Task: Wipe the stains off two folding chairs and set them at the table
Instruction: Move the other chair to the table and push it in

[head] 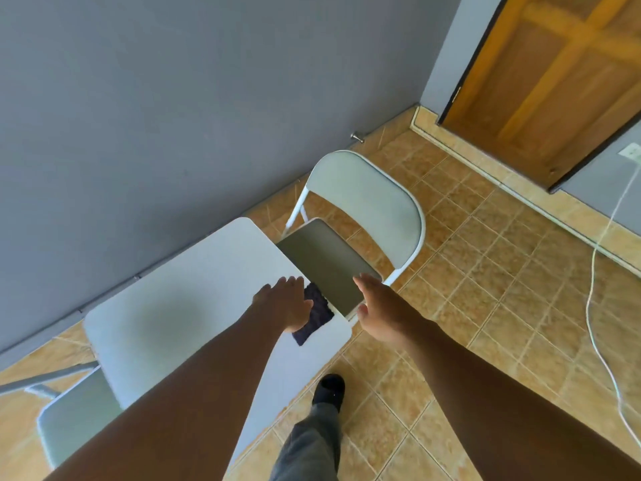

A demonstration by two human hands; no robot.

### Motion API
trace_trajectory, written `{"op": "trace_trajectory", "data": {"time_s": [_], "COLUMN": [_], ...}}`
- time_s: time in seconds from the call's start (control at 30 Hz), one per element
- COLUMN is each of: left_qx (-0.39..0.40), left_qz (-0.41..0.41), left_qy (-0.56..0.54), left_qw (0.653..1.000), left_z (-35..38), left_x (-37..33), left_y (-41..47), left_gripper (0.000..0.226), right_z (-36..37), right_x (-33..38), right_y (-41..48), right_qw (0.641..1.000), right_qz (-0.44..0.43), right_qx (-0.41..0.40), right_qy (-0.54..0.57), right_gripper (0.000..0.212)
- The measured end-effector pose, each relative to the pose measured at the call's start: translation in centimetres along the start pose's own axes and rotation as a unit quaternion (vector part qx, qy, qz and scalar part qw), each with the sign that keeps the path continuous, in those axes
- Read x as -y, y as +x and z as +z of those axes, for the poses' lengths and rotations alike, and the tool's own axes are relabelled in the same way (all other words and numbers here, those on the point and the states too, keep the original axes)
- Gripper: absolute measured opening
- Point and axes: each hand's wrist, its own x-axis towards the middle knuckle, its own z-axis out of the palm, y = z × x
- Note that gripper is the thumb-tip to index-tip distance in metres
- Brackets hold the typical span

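A grey folding chair (367,199) with a white frame stands unfolded at the far end of the white table (180,307), its seat tucked partly under the table edge. A dark cloth (317,312) lies on the table's corner. My left hand (284,303) rests flat over the cloth's near side, fingers spread. My right hand (378,308) hovers with its fingers apart just above the chair seat's near edge and holds nothing. A second grey folding chair (74,421) sits at the table's near left side, mostly hidden by my left arm.
A grey wall runs along the table's far side, with a metal door stop (357,136) at its base. A wooden door (555,81) stands at the back right. A white cable (596,307) trails across the tiled floor on the right. My foot (329,388) is beside the table.
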Motion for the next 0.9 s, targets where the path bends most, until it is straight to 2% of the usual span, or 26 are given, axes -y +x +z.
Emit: {"op": "trace_trajectory", "data": {"time_s": [0.4,0.7,0.9], "left_qx": [-0.016,-0.054,-0.058], "left_qz": [-0.038,-0.125,-0.189], "left_qy": [-0.031,-0.100,-0.201], "left_qw": [0.999,0.986,0.959], "left_z": [-11.3,-14.3,-14.2], "left_x": [-10.4,-20.1,-25.4], "left_y": [13.6,20.9,23.6], "left_gripper": [0.064,0.066,0.069], "right_z": [-13.9,-22.8,-28.1], "right_x": [-10.8,-20.4,-24.5], "right_y": [10.6,17.8,21.7], "right_qw": [0.999,0.976,0.942], "right_qz": [-0.033,-0.186,-0.266], "right_qx": [0.023,0.012,0.074], "right_qy": [-0.027,-0.116,-0.193], "right_gripper": [0.060,0.060,0.076]}}
